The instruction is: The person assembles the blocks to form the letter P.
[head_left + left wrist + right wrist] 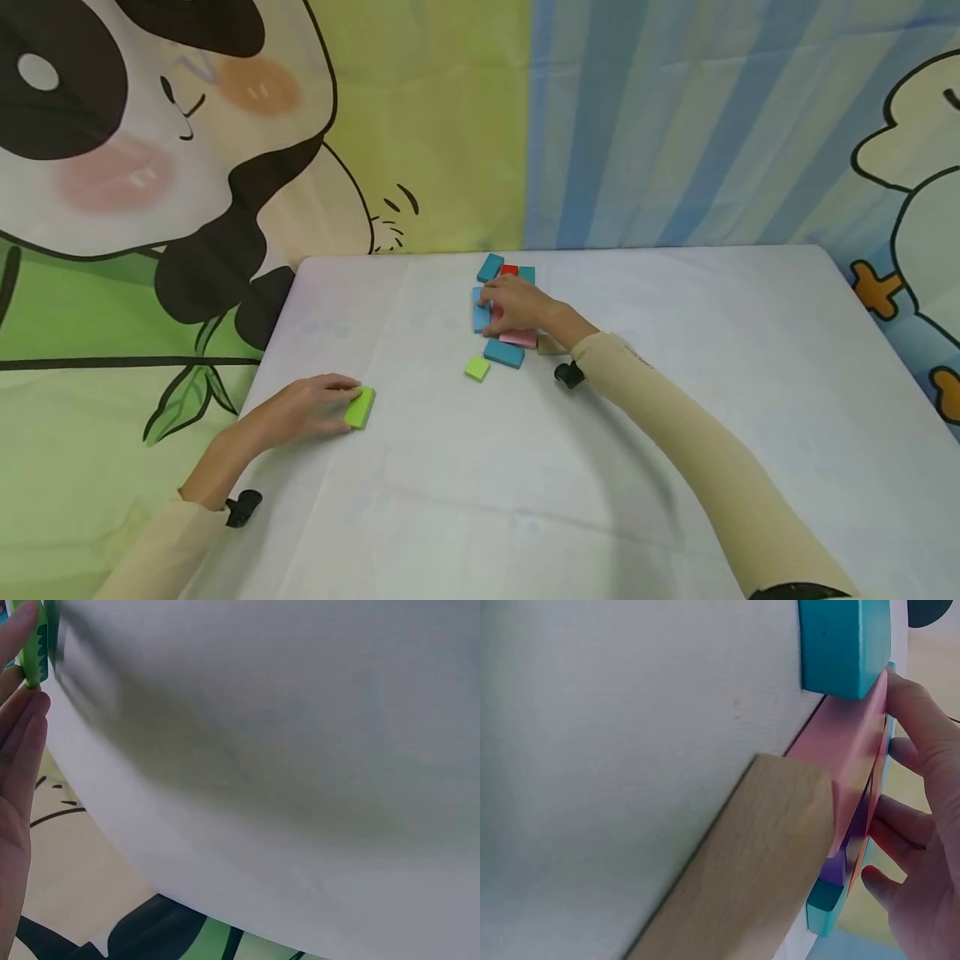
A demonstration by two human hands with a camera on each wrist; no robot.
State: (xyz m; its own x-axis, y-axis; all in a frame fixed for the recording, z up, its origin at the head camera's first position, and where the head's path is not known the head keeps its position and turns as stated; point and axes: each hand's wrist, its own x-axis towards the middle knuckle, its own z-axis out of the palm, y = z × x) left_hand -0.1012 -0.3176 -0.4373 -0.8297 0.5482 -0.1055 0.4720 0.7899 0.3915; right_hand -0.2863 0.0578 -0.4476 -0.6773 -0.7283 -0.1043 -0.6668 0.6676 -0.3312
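Note:
My left hand (pixel 303 408) pinches a bright green rectangular block (pixel 360 408) between thumb and fingers at the left of the table. In the left wrist view, this green block (pixel 34 654) shows at the upper left edge, partly behind the fingers. My right hand (pixel 519 303) is over a cluster of coloured blocks at the back centre, thumb and fingertips curled at a light blue block (pixel 481 313). Under and beside that hand lie pink blocks (pixel 519 338), partly hidden. The right wrist view shows a pink block (pixel 832 746) between the hand and a wooden block (pixel 742 855).
Around the cluster lie a blue block (pixel 504 353), a small green block (pixel 477 368), a teal-blue block (pixel 491 267), a red block (pixel 509 270) and a teal block (pixel 527 274). A patterned cloth backdrop (pixel 450 125) hangs behind the white-covered table (pixel 465 500).

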